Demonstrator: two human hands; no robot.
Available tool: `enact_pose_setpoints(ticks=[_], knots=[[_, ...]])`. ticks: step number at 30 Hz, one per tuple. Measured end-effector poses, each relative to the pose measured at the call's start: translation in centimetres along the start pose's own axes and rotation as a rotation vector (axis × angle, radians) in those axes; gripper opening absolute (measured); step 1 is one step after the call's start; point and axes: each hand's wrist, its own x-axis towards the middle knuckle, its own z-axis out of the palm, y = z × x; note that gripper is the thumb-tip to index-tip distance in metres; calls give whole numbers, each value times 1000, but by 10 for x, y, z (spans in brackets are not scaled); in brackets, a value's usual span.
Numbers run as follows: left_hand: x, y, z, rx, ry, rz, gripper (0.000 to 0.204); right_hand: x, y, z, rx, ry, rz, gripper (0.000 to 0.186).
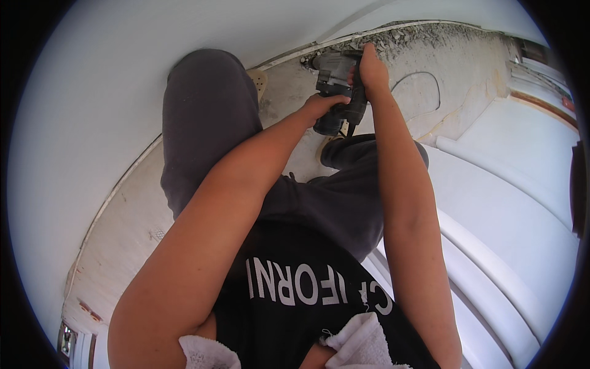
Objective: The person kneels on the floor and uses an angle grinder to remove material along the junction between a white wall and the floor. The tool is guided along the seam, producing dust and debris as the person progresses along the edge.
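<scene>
A grey-and-black rotary hammer (334, 69) is held low over the concrete floor, its front end pointing at the foot of the white wall. My right hand (372, 71) is closed around its rear handle, thumb stretched along the top. With fingers curled, my left hand (321, 106) grips the black lower part of the body, the thumb lying across it. Broken grey rubble (393, 42) lies along the wall base just beyond the tool. The bit's tip cannot be made out among the chips.
The white wall (110, 92) curves round on the left and ahead. My bent knee (212, 92) is close to it. A thin dark cord (424, 73) loops over the concrete floor (455, 80) to the right. White panels (510, 160) stand at the right, near a brown strip (544, 108).
</scene>
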Motion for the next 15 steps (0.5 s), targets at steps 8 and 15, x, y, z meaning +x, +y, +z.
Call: enact_pose_setpoints(ticks=[8, 15], knots=[[-17, 31, 2, -40, -85, -125, 47, -3, -6, -14, 272, -69, 157, 68], [-57, 49, 28, -55, -90, -69, 57, -46, -45, -33, 131, -36, 74, 72]])
